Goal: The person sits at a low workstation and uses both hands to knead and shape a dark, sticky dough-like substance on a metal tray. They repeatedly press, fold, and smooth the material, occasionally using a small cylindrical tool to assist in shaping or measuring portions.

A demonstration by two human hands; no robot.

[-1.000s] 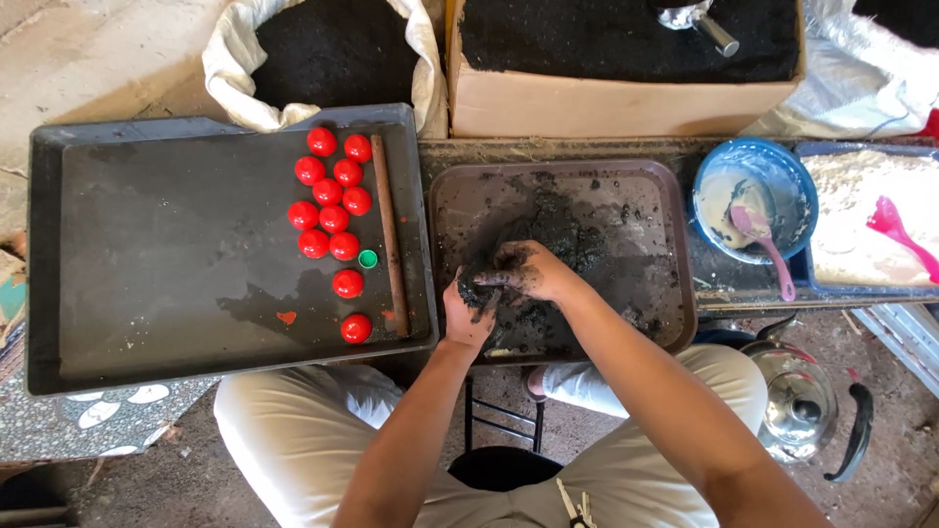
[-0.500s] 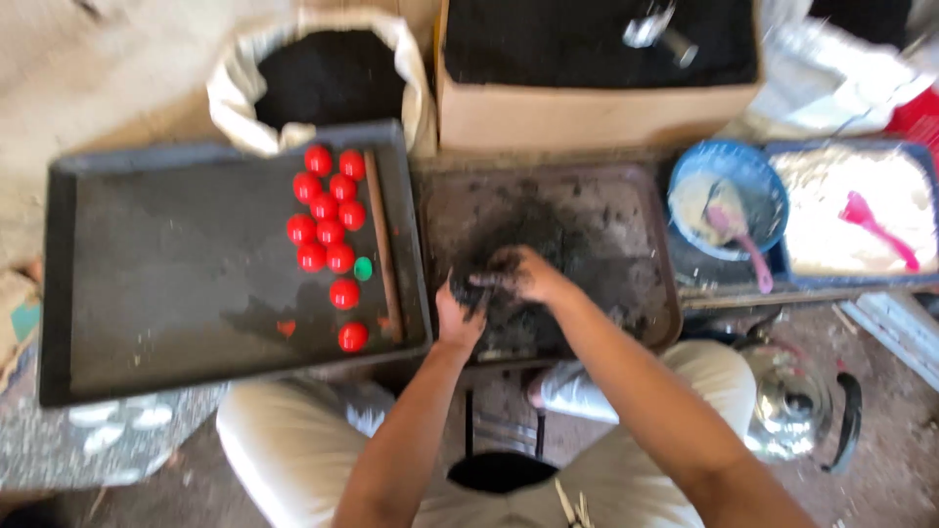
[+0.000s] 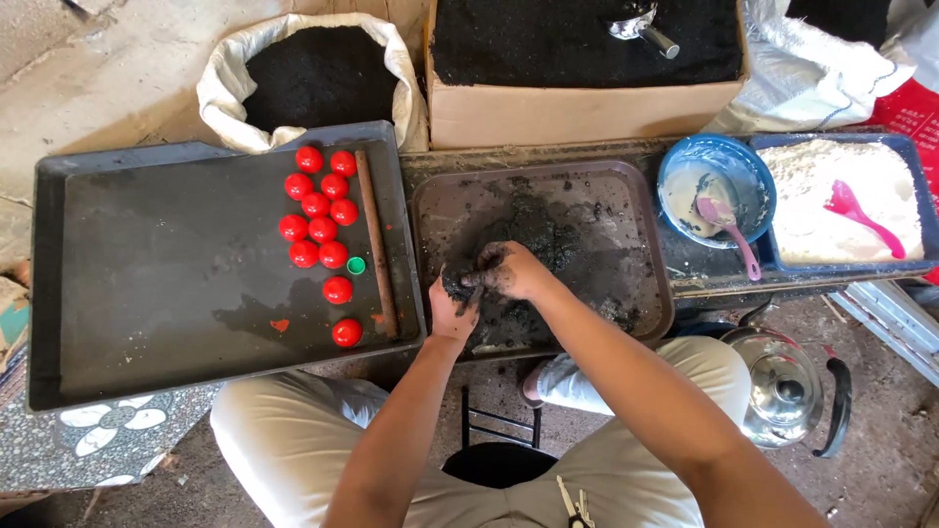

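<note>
Both hands [image 3: 484, 284] still knead the dark lump [image 3: 457, 286].

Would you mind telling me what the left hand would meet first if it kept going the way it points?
Probably the dark lump it already cups, with the right hand pressing it.

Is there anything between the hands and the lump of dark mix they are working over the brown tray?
Nothing visible. The left hand cups the lump of dark mix and the right hand presses on it directly, above the brown tray.
</note>
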